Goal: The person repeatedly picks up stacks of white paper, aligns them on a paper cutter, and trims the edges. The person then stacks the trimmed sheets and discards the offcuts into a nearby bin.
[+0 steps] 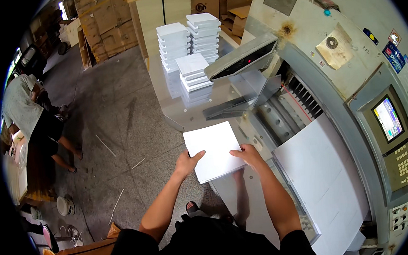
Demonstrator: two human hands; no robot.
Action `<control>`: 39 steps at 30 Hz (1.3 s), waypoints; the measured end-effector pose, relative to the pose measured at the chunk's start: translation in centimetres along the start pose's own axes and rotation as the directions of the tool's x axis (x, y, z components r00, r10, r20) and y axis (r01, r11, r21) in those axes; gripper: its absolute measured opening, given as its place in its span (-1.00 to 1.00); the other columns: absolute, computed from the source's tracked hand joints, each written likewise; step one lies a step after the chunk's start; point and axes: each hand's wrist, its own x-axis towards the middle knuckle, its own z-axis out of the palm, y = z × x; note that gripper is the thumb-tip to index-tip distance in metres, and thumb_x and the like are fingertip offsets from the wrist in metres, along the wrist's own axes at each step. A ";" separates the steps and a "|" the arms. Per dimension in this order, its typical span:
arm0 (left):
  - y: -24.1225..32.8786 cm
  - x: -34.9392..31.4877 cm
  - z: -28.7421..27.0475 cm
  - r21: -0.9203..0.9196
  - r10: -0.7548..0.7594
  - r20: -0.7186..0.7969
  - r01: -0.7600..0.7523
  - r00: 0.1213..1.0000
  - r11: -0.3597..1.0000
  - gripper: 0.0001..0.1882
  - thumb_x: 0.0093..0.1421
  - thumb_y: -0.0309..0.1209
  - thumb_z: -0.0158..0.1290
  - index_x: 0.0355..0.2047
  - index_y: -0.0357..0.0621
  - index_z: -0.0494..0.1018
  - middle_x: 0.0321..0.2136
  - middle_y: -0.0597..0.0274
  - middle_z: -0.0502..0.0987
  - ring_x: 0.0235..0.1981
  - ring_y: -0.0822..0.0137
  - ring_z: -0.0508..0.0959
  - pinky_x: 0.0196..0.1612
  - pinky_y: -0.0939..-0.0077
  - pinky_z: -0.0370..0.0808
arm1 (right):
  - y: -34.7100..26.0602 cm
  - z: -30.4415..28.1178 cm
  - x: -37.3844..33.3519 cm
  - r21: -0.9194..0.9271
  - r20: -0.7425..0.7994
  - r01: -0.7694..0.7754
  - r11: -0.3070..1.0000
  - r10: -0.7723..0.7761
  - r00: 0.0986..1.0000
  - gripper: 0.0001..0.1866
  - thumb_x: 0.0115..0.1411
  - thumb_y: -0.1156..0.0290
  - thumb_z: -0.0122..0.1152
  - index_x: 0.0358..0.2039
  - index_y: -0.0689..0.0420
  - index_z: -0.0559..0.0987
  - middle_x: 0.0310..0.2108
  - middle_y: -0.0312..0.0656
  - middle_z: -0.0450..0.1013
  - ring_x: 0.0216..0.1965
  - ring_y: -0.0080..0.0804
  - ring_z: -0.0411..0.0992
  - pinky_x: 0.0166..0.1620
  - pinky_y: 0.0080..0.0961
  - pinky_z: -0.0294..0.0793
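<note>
A squarish stack of white paper is held level in front of me, over the near edge of the metal table. My left hand grips its left side, thumb on top and fingers underneath. On the opposite side my right hand holds it the same way, its thumb pressed on the upper face. Beyond it, on the shiny metal table, stand a tall left pile of cut paper, a tall right pile and a lower pile, in offset layers.
To the right stands a large paper cutting machine with a lit screen and keypad. Large white sheets lie on its bed. Cardboard boxes line the back. Another person bends at the left; paper strips litter the floor.
</note>
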 end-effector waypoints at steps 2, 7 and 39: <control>0.5 0.0 -0.1 0.020 -0.068 0.023 0.068 0.997 0.998 -0.37 0.13 -0.01 0.26 -0.10 -0.42 0.49 -0.31 0.03 0.60 -0.32 0.28 0.60 -0.29 0.40 0.54 | 0.7 0.2 0.8 -0.019 -0.016 -0.024 1.000 0.023 1.000 -0.48 0.04 0.17 0.43 -0.16 0.37 0.58 -0.25 -0.05 0.56 -0.24 -0.33 0.51 -0.16 -0.45 0.45; -0.4 0.2 0.2 0.006 -0.120 0.057 0.120 0.991 0.993 -0.34 0.12 0.03 0.25 -0.11 -0.42 0.51 -0.36 0.10 0.62 -0.46 0.38 0.60 -0.53 0.52 0.52 | 2.8 1.0 1.5 -0.058 -0.107 0.037 0.998 -0.043 0.993 -0.47 -0.04 0.09 0.46 -0.26 0.32 0.61 -0.39 -0.03 0.59 -0.37 -0.27 0.56 -0.24 -0.38 0.52; -17.0 -16.0 3.1 -0.227 -0.521 0.255 0.574 0.814 0.787 -0.37 0.23 0.10 0.09 -0.05 -0.28 0.42 -0.23 0.07 0.56 -0.20 0.23 0.59 -0.08 0.30 0.56 | 13.5 -7.1 -13.7 -0.864 -0.353 -0.001 0.503 -0.604 0.715 -0.35 0.10 -0.07 0.23 -0.01 0.23 0.45 0.05 -0.04 0.35 0.10 -0.03 0.28 0.10 -0.10 0.29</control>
